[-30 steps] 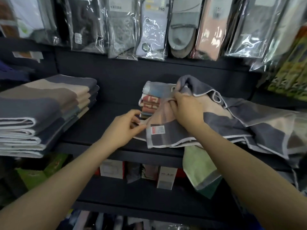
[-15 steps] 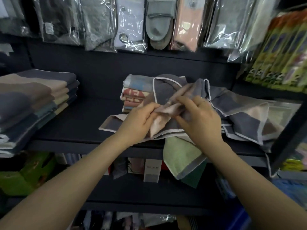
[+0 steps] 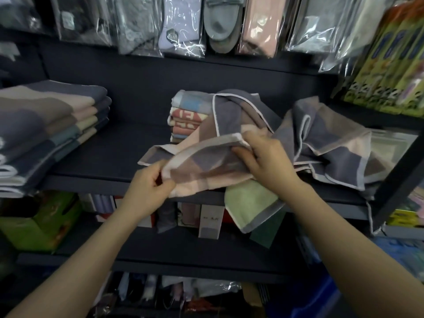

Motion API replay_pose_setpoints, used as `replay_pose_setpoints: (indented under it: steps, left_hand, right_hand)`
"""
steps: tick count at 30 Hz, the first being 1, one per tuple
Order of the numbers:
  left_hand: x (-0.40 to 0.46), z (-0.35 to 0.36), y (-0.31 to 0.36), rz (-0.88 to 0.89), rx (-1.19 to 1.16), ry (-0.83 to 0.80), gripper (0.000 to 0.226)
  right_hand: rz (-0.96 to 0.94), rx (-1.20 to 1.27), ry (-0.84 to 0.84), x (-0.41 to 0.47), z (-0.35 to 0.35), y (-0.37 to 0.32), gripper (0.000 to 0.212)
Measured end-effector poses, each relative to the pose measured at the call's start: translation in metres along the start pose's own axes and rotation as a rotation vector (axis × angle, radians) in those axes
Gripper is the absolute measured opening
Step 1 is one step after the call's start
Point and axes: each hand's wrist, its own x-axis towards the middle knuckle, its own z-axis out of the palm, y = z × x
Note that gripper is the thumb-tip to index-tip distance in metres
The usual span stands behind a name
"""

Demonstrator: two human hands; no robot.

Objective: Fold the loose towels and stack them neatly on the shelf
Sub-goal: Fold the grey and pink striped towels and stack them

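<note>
A: Two hands on one towel, grey, brown and pink blocks, pale edging. It's lifted just above the front of the shelf, mid-frame.

B: Grips?

A: Left hand pinches the lower left edge, thumb on top, fingers curled under the cloth. Right hand clamps the upper edge near a corner, fingers folded over the hem. Both closed on the towel.

B: Flat or bunched?

A: Bunched. Stretched slanted between the hands, left low, right high. A fold trails back onto the shelf behind the left hand.

B: Other loose ones?

A: Pile to the right of the right hand, same grey and brown pattern, crumpled on the shelf, one corner hanging over the front lip. A green towel droops off the shelf edge below the right wrist.

B: Folded stock?

A: Stack at the far left of the same shelf, same style, edges roughly aligned. Small stack at the back centre, red and blue print, partly behind the held towel.

B: Surroundings?

A: Bagged socks hang above. Boxes on the lower shelf. Green packs upper right. Frame is motion-blurred; labels unreadable.
</note>
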Motion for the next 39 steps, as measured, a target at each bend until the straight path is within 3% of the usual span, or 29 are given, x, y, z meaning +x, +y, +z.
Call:
replay_pose_setpoints:
  steps: [4,8,12,14,17,20,22,25,30,33,36,39]
  left_hand:
    - [-0.017,-0.010,0.015,0.383,0.141,-0.005,0.052]
    - [-0.024,-0.015,0.029,0.696,0.563,0.016,0.037]
    - [-0.029,-0.019,0.027,0.574,0.466,-0.051,0.026]
    - [-0.031,-0.026,0.021,0.504,0.348,-0.073,0.024]
    - [-0.034,-0.043,0.018,0.431,0.048,-0.051,0.007]
    - [-0.039,-0.062,0.021,0.275,-0.395,0.043,0.013]
    - [-0.045,-0.073,0.024,0.254,-0.400,0.070,0.018]
    - [-0.060,-0.087,0.023,0.264,-0.408,-0.007,0.024]
    - [-0.078,-0.128,0.017,-0.042,-0.817,-0.091,0.035]
    - [-0.087,-0.150,0.002,-0.220,-0.598,-0.284,0.034]
    - [-0.092,-0.163,-0.014,-0.382,-0.023,-0.428,0.031]
    - [-0.097,-0.164,-0.021,-0.304,0.176,-0.434,0.061]
  right_hand:
    - [-0.118,-0.097,-0.268,-0.003,0.017,-0.038,0.031]
    - [-0.071,0.158,-0.395,-0.009,0.029,-0.064,0.027]
    - [0.078,0.377,-0.281,-0.016,0.027,-0.070,0.015]
    - [0.025,0.184,-0.230,-0.023,0.028,-0.071,0.023]
    - [-0.212,-0.229,-0.039,-0.035,0.037,-0.077,0.032]
    - [-0.303,-0.423,0.190,-0.041,0.046,-0.088,0.020]
    - [-0.297,-0.509,0.252,-0.045,0.052,-0.097,0.018]
    - [-0.198,-0.393,0.149,-0.047,0.063,-0.111,0.021]
    - [0.250,-0.241,-0.105,-0.053,0.078,-0.135,0.025]
    - [0.343,0.039,-0.227,-0.058,0.089,-0.151,0.023]
    - [0.280,0.205,-0.165,-0.053,0.090,-0.175,0.015]
    - [0.280,0.219,-0.282,-0.053,0.095,-0.188,0.016]
